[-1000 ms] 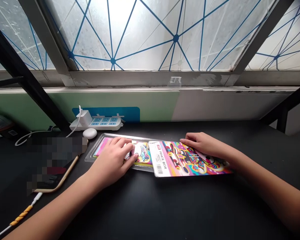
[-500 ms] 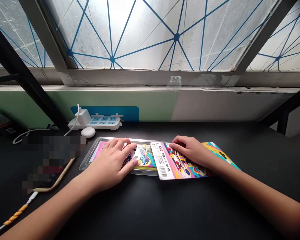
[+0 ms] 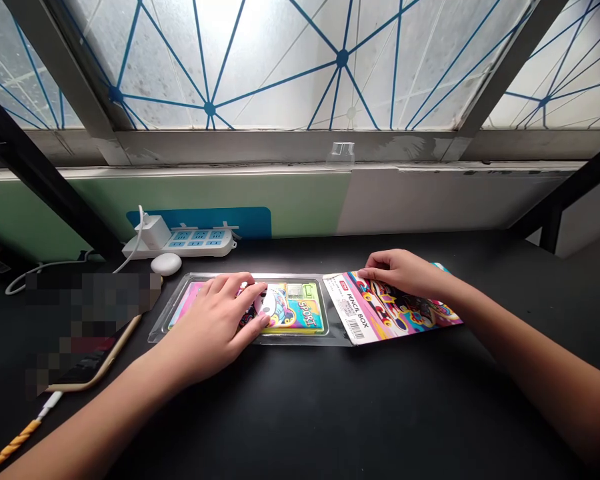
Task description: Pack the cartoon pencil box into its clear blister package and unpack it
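Left hand (image 3: 215,321) lies flat, grip open, on the colourful pencil box (image 3: 300,310) in its clear plastic tray (image 3: 159,329) near the black surface's (image 3: 330,413) back edge. Right hand (image 3: 405,272), grip open too, rests on the colourful printed card sheet (image 3: 400,315) touching the tray's right end.

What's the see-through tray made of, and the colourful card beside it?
The tray looks like thin clear plastic, glossy: light glints on its rim and the pencil box shows through. The card looks like printed cardboard, flat and stiff, slightly shiny; it could be coated paper.
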Demonstrator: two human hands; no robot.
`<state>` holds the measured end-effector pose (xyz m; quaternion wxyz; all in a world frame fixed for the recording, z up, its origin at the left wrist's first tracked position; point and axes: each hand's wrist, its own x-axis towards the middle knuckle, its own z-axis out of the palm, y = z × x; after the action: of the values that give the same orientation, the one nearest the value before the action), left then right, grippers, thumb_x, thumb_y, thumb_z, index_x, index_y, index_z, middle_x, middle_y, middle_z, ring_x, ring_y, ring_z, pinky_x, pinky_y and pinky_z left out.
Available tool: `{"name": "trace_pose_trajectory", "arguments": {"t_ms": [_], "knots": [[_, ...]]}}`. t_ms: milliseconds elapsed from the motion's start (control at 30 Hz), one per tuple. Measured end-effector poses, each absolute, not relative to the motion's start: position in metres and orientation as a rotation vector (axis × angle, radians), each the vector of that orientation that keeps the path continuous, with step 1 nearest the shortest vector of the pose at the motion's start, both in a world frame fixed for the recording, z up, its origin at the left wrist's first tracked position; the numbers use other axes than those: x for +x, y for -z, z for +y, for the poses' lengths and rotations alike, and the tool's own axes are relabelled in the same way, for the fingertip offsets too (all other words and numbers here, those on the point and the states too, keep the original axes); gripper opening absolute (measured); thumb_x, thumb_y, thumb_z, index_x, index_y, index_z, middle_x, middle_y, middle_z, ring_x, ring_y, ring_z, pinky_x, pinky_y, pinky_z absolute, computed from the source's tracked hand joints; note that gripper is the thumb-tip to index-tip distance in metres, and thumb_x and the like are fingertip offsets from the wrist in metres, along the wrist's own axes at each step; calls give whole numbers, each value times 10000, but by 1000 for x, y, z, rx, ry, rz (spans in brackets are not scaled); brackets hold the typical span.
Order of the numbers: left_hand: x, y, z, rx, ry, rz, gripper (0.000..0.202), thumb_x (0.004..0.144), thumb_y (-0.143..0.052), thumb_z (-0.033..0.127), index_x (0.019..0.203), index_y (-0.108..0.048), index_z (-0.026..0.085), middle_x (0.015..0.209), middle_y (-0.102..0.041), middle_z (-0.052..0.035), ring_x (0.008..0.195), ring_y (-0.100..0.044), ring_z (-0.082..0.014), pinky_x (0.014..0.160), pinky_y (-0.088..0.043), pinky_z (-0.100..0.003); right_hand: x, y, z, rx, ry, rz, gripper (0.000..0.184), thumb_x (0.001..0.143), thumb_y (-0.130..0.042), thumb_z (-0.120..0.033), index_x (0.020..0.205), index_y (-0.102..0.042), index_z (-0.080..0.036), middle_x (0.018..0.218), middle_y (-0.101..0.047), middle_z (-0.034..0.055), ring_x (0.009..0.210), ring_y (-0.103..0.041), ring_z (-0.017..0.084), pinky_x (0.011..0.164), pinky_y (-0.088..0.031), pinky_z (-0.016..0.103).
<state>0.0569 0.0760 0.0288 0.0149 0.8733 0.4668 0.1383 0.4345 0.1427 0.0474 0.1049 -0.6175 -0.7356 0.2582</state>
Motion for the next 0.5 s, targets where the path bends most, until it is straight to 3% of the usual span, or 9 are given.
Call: {"name": "trace_pose_trajectory", "arguments": {"t_ms": [200,500], "knots": [[59,-29,75,2666,-429,1499,493,1015,-422,560,1384,-575,269,1392,-558,-110,1261,-493,-350,1039,-410,-534,431,-54,139,-1881,-724,-2102,508,801,-627,-737,761,-676,-233,698,-684,14,628,-575,178,534,-377,284],[77,-35,56,2498,-480,1292,500,1023,-419,567,1405,-553,275,1463,-523,-104,1341,-422,-350,1102,-383,-554,368,-40,98,-1654,-815,-2114,418,937,-511,-610,872,-672,-229,828,-741,34,717,-637,200,609,-440,291]]}}
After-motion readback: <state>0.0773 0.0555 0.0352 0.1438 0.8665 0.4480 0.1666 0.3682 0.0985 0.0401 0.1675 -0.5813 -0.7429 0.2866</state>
